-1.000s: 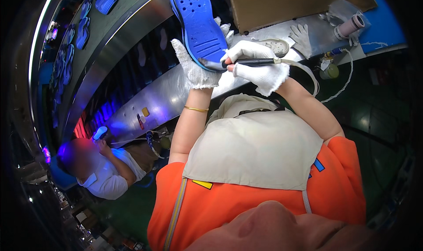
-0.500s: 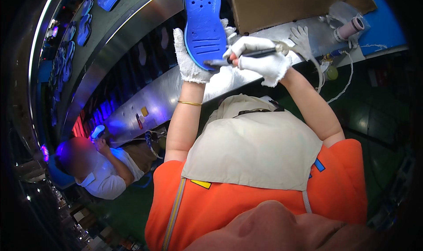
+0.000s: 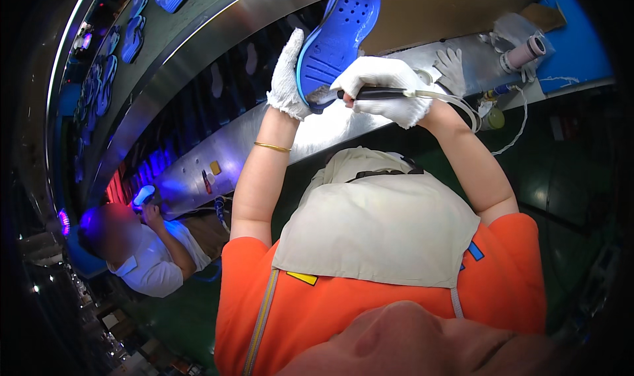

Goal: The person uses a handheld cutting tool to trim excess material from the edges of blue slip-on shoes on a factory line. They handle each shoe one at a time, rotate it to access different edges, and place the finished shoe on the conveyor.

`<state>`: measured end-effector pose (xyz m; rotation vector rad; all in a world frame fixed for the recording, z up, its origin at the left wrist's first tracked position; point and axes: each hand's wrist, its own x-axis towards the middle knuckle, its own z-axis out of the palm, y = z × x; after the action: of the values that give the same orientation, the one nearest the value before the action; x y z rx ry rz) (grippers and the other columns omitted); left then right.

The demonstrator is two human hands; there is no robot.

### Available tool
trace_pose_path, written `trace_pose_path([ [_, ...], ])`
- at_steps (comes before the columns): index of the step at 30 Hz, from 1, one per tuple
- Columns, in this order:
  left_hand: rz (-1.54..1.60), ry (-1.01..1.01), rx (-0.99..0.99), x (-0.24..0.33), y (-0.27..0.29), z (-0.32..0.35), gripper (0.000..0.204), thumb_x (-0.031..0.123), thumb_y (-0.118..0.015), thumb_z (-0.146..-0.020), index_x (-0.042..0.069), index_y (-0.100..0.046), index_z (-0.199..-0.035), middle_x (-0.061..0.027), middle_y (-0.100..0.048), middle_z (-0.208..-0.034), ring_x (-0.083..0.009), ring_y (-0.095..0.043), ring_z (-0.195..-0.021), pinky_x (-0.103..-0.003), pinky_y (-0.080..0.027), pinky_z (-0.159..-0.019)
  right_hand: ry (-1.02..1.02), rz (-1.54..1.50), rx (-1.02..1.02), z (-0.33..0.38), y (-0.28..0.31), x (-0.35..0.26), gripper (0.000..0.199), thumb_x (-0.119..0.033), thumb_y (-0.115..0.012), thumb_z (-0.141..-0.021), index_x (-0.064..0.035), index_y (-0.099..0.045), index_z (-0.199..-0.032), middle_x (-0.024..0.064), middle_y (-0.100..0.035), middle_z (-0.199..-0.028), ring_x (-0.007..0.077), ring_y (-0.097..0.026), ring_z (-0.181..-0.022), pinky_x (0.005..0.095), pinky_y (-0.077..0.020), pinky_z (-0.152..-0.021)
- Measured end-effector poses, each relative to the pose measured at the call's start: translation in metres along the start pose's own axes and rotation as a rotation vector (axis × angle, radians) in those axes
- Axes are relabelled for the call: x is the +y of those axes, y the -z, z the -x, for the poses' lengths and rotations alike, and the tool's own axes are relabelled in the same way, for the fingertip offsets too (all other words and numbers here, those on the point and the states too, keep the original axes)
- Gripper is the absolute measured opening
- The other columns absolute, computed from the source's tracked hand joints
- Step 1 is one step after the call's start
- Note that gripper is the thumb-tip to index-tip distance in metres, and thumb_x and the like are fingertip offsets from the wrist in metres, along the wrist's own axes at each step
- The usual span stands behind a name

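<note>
- My left grip (image 3: pixel 288 79), in a white knit glove, is closed around the near end of a blue sole (image 3: pixel 333 49); my thumb lies along its left edge, and my other fingers are hidden behind it;
- the blue sole is held above the metal desk (image 3: pixel 323 135), tilted with its far end leaning right; small round holes dot that far end, and grooves cross the nearer half;
- my right grip (image 3: pixel 386 89), also gloved in white with a bare fingertip showing, pinches a black-handled tool (image 3: pixel 376 93); its tip is at the sole's near edge, though I cannot tell how firmly it presses;
- a pale hose (image 3: pixel 456 99) curves away from the tool's rear, past my right wrist;
- beyond that wrist, a loose white glove (image 3: pixel 451 72) lies on the desk; a pinkish tube (image 3: pixel 525 52) is farther right, near a blue surface (image 3: pixel 581 39);
- to my left, a co-worker (image 3: pixel 155 260) in a pale shirt holds a brightly lit sole (image 3: pixel 143 194).
</note>
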<state>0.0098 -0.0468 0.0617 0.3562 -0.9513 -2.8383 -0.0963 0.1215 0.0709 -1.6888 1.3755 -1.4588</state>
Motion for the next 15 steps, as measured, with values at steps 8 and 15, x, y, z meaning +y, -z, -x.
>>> trace_pose_path([
  [8,-0.366,0.234,0.228,0.001,-0.003,-0.001,0.046,0.044,-0.054,-0.093,0.001,-0.062,-0.110,-0.0148,-0.068,-0.096,-0.0222,-0.069,-0.077,-0.033,-0.060,-0.067,-0.421,0.060,-0.316,-0.009,0.031,-0.008,0.013,-0.004,-0.070,-0.070,-0.0060,-0.068,-0.083,0.0048,-0.069,-0.087,0.0157,-0.065,-0.083,0.0279,-0.0533,-0.077],
  [15,-0.438,0.378,0.128,0.001,-0.009,-0.011,0.051,0.048,-0.052,-0.093,0.001,-0.059,-0.115,-0.0176,-0.067,-0.095,-0.0256,-0.069,-0.076,-0.038,-0.060,-0.067,-0.388,0.318,-0.186,0.004,0.035,-0.002,0.016,-0.008,-0.076,-0.072,-0.0102,-0.067,-0.085,0.0029,-0.067,-0.086,0.0156,-0.062,-0.079,0.0270,-0.0521,-0.075],
])
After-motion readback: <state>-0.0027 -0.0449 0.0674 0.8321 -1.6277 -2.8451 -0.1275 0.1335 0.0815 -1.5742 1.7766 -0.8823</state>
